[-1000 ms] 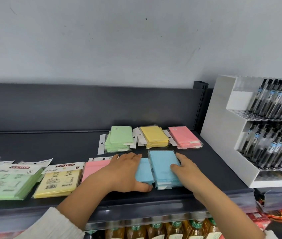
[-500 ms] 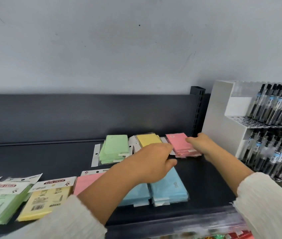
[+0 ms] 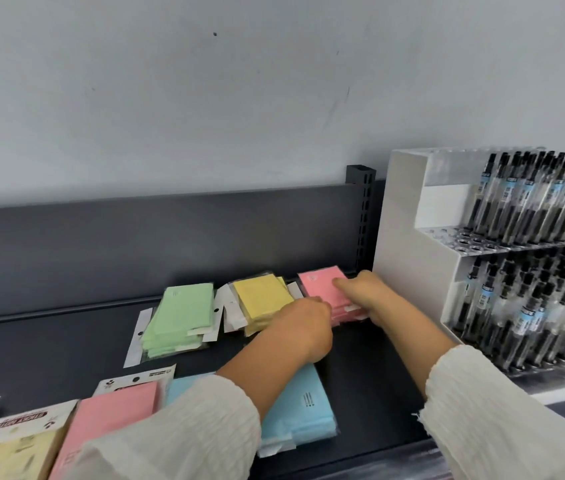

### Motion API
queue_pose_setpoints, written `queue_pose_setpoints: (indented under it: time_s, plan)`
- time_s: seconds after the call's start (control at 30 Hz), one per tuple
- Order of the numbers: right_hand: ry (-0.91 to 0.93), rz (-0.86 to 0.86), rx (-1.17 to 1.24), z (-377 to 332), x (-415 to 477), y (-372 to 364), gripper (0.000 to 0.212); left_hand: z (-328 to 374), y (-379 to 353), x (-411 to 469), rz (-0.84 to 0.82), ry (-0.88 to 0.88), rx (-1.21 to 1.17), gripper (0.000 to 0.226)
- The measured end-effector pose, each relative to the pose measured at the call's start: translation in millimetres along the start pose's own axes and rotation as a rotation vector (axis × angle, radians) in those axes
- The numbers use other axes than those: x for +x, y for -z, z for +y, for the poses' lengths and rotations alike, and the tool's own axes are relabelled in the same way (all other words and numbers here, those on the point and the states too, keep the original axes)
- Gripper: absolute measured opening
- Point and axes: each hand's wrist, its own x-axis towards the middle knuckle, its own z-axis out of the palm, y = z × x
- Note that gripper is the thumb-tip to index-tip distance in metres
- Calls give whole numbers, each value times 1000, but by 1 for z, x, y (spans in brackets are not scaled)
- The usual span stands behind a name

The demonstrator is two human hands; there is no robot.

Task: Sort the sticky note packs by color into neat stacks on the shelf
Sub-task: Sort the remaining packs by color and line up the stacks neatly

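Observation:
Along the back of the dark shelf (image 3: 66,348) lie a green stack (image 3: 180,313), a yellow stack (image 3: 260,299) and a pink stack (image 3: 319,282) of sticky note packs. My right hand (image 3: 367,296) grips the pink stack from its right side, thumb on top. My left hand (image 3: 305,327) has its fingers curled against that stack's near left edge, with the fingertips hidden. Blue packs (image 3: 305,400) lie at the shelf's front under my left forearm. To their left sit a pink pack (image 3: 118,414) and a yellow pack (image 3: 7,455).
A white tiered pen display (image 3: 409,237) full of black pens stands right beside the pink stack. The shelf's dark back panel (image 3: 135,247) rises behind the stacks. Bare shelf surface lies left of the green stack.
Both hands left the blue packs and moved back and right. The right hand reached the pink stack first, and the left hand has now arrived at its left edge.

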Motion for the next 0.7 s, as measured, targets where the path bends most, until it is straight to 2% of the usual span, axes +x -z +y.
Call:
queue_pose_setpoints:
  time_s: [0.17,0.23,0.33,0.43,0.57,0.63,0.7]
  plan:
    - [-149,-123,272,-4,9,17,24,7,2,-4,0,11,26,32]
    - [-171,-158,312,-5,9,22,19,9,2,-7,10,16,41,32]
    - [-145,-190,276,-4,10,16,31,9,4,-11,16,29,56,36]
    - [-77,-96,244,-3,8,4,40,10,4,-14,-25,28,75,43]
    - [-12,-15,378,-3,-9,1,38,9,2,-19,-48,19,31,48]
    - [65,101,383,-6,-19,6,41,11,3,-24,18,14,-50,45]
    - [191,199,379,-16,-36,12,43,14,7,-32,151,1,-190,41]
